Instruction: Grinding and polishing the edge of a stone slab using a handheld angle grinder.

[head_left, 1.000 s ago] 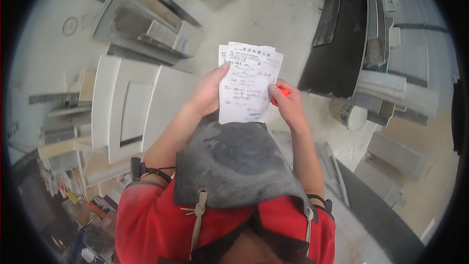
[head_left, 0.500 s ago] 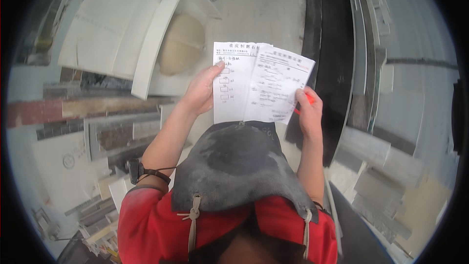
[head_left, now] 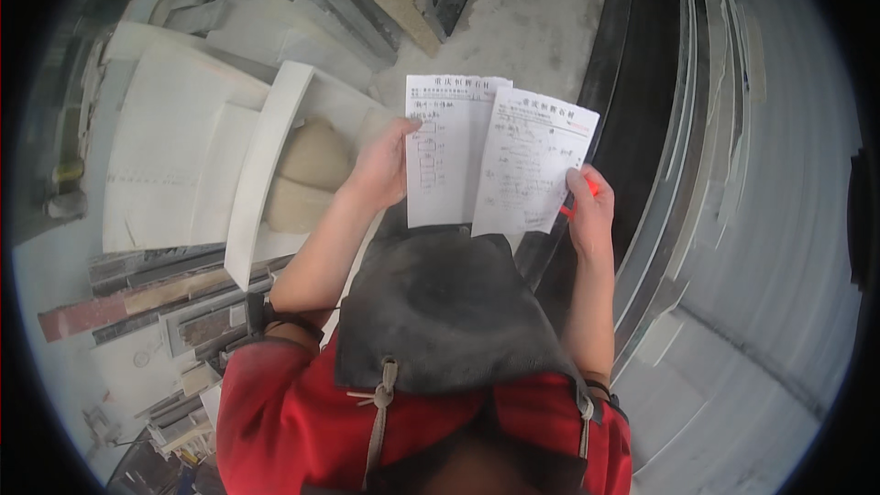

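So from where I'm standing, this person in a red shirt [head_left: 275, 403] and dark apron [head_left: 431, 302] has two sheets of paper up in front of the chest, just past the top of the apron. The left hand [head_left: 380, 165] is pinching the left sheet [head_left: 445, 174] by its outer edge, thumb on the printed face and fingers tucked behind. The right hand [head_left: 589, 206] has the right sheet [head_left: 532, 165] under its thumb, also at the outer edge, and there's some red thing [head_left: 594, 187] caught in the same grip, can't tell what. The right sheet laps over the inner edge of the left one and tilts a bit. Handling-wise I'd call them super light and floppy, easy to crease or tear, and probably a bit slidey against each other. Best hold is the outer margins, light pinch, clear of the writing, which is pretty much what's happening. Bottom corners hang unsupported, so I'd guess they'd flutter. Around them: a white panel [head_left: 266, 174] with a tan rounded object [head_left: 316, 156] beside it on the left, and a long dark slab [head_left: 632, 82] on the right.
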### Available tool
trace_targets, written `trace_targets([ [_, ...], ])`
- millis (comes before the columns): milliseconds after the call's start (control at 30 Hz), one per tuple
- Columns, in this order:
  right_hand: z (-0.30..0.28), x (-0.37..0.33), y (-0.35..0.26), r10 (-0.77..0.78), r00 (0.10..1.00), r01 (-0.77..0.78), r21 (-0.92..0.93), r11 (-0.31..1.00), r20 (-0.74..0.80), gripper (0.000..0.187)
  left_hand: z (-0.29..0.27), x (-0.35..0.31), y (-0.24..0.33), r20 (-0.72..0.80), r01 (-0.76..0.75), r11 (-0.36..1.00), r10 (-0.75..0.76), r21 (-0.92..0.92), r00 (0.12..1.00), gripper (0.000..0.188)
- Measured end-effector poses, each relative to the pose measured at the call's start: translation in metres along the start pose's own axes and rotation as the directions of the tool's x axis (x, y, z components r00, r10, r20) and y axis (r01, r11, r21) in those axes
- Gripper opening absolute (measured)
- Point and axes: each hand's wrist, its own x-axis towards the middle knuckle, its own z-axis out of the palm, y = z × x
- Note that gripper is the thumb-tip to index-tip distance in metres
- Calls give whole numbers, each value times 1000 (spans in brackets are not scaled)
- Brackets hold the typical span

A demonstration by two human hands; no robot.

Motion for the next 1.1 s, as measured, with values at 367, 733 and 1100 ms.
trace_targets([
  [367, -18, 334, -120, 62, 998, -60, -100, 993, 10, 16, 162, 321, 117, 161, 68, 992, -85, 108, 983, 48],
  [733, -82, 700, -265, 67, 996, -72, -100, 992, -59, 19, 357, 654, 277, 319, 13, 983, -73, 186, 945, 48],
  [1100, -158, 1080, -421, 69, 994, -53, -193, 980, 80, 25, 533, 959, 417, 58, -70, 977, 60, 202, 997, 28],
])
